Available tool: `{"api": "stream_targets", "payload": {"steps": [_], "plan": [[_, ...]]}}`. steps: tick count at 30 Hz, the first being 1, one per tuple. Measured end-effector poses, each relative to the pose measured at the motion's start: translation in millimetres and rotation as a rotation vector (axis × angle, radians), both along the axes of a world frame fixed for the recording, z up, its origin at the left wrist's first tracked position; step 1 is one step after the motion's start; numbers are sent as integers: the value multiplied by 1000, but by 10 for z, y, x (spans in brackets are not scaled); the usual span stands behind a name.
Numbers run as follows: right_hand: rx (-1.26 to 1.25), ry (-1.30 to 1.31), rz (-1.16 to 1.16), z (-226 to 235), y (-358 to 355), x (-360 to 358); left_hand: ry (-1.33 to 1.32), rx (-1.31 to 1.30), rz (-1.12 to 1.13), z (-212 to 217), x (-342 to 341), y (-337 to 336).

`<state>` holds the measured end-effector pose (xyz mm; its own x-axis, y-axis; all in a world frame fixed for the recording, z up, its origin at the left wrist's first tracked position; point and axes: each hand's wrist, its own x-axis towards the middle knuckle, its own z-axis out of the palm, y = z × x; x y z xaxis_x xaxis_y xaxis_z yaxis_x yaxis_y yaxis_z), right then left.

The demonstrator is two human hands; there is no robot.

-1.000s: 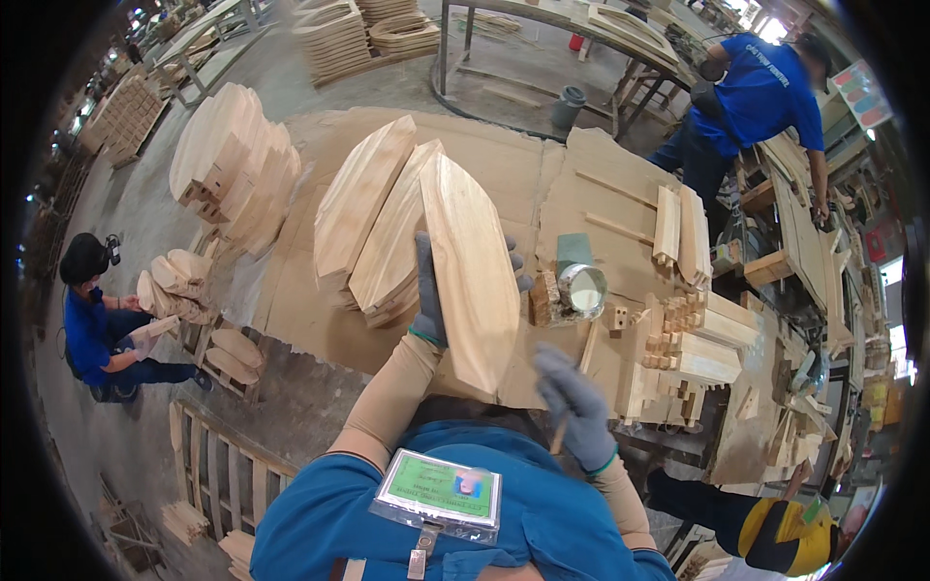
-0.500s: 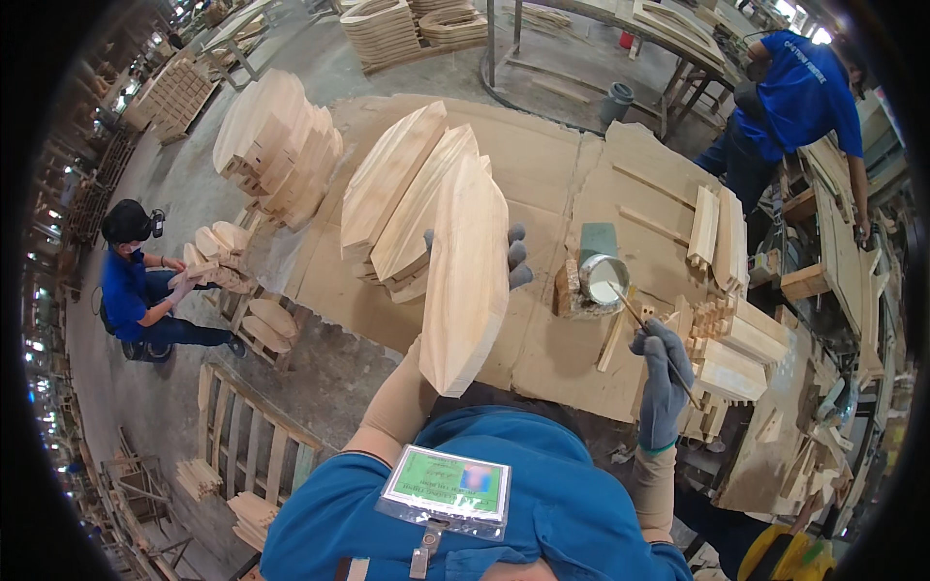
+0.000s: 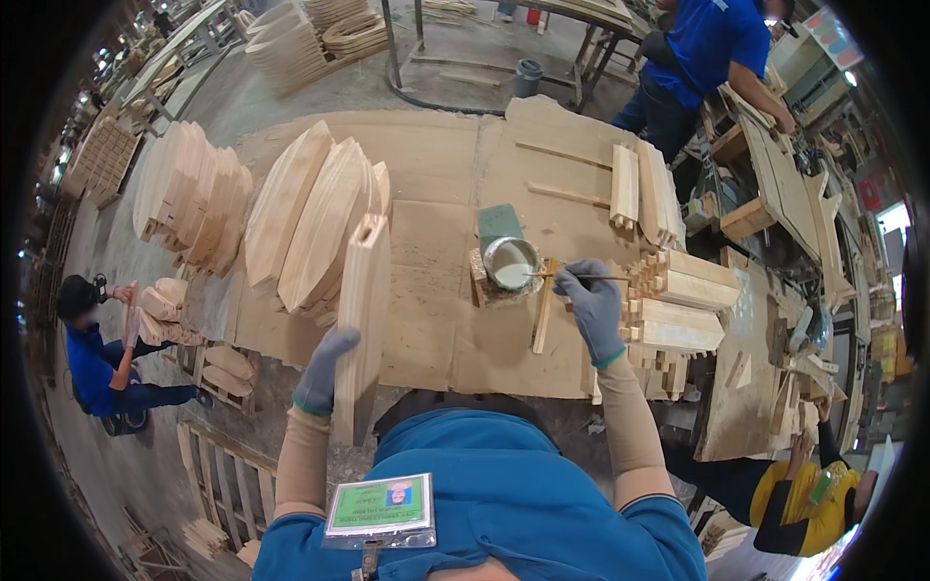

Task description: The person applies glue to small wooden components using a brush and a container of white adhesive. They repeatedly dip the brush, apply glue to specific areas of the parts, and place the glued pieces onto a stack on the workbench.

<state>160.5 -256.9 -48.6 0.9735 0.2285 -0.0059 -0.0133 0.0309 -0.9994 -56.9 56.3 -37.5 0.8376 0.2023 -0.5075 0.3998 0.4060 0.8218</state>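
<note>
My gloved left hand (image 3: 326, 376) is closed round the lower part of a long pale wooden board (image 3: 360, 324). The board stands on edge toward me, with a slot showing in its upper end. In my gloved right hand (image 3: 593, 310) is a thin brush (image 3: 545, 275), held roughly level. Its tip reaches the rim of a round pot (image 3: 491, 268) of white liquid; whether it dips in cannot be made out. Beyond my left hand lie stacked wooden panels (image 3: 325, 228) with tapered ends. To the right of my right hand are bundled wooden pieces (image 3: 693, 281) with notched ends.
Cardboard (image 3: 426, 261) covers the work surface. A green block (image 3: 499, 223) sits behind the pot, and a narrow strip (image 3: 544, 315) beside it. Another panel stack (image 3: 189, 198) stands far left. People in blue (image 3: 712, 48) and yellow (image 3: 799, 489) are at the right, another in blue (image 3: 92, 358) at the left.
The board has turned from its broad face to its narrow edge and moved lower. My right hand has shifted the brush nearly level beside the pot. The whole view has swung right.
</note>
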Motion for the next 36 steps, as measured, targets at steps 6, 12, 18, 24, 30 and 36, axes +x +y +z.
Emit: {"api": "stream_targets", "payload": {"steps": [6,12,18,24,30,36], "plan": [[-117,-145,24,-413,93,52,-39,107,-115,11,-143,-161],[438,269,-146,-270,160,-47,20,76,-190,75,-82,-290],[790,536,-232,-699,-62,-16,19,53,-298,99,213,-410],[866,587,-291,-810,-37,-30,-2,93,-399,313,549,-597],[765,385,-276,-371,13,-253,21,113,-461,249,675,-639],[643,218,-232,13,110,-590,12,55,-483,223,711,-687]]}}
